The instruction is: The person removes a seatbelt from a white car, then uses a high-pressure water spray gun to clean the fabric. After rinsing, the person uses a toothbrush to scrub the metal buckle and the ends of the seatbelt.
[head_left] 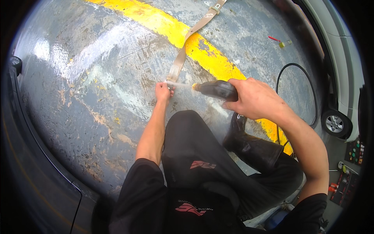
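Note:
My left hand (163,91) is closed around the near end of a beige seat belt strap (179,64), just ahead of my knee. From there the strap runs away across the wet floor, with a slight twist, to a metal buckle piece (216,7) at the top. In my right hand (257,97) is a black spray gun (221,90), its brass-coloured nozzle (195,87) pointing left. A pale jet of spray crosses the short gap to the strap's end beside my left fingers. My fingers partly hide that end.
Yellow floor stripe (218,66) passes under the strap. A black hose (278,78) loops on the right. Beyond lie a red pen-like object (274,38) and a light car (344,58) with its wheel (335,123). A dark car (35,175) stands left; tool trays (344,187) lie lower right.

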{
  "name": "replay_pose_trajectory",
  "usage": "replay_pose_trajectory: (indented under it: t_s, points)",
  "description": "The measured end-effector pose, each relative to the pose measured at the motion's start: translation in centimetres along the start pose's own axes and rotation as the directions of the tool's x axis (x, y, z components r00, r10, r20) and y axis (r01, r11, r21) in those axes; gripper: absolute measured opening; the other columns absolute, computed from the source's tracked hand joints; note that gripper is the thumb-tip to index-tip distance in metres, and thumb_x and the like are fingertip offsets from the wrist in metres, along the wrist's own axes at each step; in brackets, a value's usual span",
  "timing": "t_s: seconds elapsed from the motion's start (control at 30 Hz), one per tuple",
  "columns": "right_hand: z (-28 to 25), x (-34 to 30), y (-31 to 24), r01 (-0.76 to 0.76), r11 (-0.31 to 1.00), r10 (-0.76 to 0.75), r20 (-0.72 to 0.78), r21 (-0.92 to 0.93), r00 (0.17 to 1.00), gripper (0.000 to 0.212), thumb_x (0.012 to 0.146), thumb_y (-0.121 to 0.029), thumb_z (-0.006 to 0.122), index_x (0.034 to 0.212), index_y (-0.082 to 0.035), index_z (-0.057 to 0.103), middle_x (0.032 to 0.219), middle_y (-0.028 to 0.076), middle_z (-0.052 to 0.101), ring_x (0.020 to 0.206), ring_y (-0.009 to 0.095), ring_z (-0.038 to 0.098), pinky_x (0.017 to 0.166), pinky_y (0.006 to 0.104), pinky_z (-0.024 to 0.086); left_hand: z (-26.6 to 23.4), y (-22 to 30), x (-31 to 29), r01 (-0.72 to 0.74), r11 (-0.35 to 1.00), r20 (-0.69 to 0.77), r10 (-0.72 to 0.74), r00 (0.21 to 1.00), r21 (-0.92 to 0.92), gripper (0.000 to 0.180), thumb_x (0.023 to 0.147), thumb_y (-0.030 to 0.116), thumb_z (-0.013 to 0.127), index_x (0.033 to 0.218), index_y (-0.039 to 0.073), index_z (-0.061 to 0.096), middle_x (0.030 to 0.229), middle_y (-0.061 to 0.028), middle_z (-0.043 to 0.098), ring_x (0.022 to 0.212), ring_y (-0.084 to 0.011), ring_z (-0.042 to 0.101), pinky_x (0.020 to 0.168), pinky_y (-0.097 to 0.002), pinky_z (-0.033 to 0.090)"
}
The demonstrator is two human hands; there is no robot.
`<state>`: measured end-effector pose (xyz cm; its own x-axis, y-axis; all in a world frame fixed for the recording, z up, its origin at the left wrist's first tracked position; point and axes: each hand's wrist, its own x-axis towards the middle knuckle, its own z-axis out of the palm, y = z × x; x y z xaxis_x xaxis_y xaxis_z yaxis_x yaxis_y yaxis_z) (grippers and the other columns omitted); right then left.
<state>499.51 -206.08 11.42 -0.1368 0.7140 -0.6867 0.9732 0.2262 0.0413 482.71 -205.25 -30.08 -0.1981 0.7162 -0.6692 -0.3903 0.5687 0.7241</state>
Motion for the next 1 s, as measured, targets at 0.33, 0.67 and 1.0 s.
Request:
replay_pose_trajectory:
  t_s: [0.33, 0.67, 1.0]
  points:
    - [0.4, 0.3, 0.2, 0.027, 1.000, -0.027, -0.074, -0.002, 0.997, 0.042, 0.082, -0.033, 0.074, 0.109, -0.002, 0.068, 0.090, 0.019, 0.072, 0.088, 0.034, 0.070, 0.083, 0.0442, 0.054, 0.2, -0.4, -0.1, -0.007, 1.000, -0.040, 0.007, 0.999, 0.003, 0.023, 0.108, 0.026, 0.033, 0.110, 0.006, 0.043, 0.082, -0.0136, 0.069, 0.052, -0.0125, 0.051, 0.043, -0.0269, 0.043]
    - [0.0, 0.5, -0.1, 0.027, 0.999, -0.025, -0.066, 0.028, 0.998, 0.042, 0.082, -0.033, 0.074, 0.110, -0.003, 0.069, 0.090, 0.019, 0.072, 0.086, 0.033, 0.071, 0.083, 0.0430, 0.055, 0.0, -0.9, 0.4, -0.019, 0.999, -0.078, 0.021, 0.997, 0.030, 0.029, 0.108, 0.025, 0.030, 0.108, 0.004, 0.050, 0.079, -0.0123, 0.068, 0.051, -0.0122, 0.050, 0.042, -0.0264, 0.041]
    - [-0.5, 0.2, -0.2, -0.023, 1.000, 0.023, 0.014, 0.006, 1.000, 0.040, 0.086, -0.036, 0.070, 0.111, -0.005, 0.067, 0.103, 0.019, 0.071, 0.102, 0.035, 0.067, 0.090, 0.0454, 0.052, 0.5, -0.6, 0.0, -0.021, 0.999, -0.090, 0.025, 0.996, 0.036, 0.033, 0.108, 0.024, 0.029, 0.103, 0.002, 0.053, 0.078, -0.0125, 0.068, 0.051, -0.0124, 0.051, 0.042, -0.0264, 0.041]
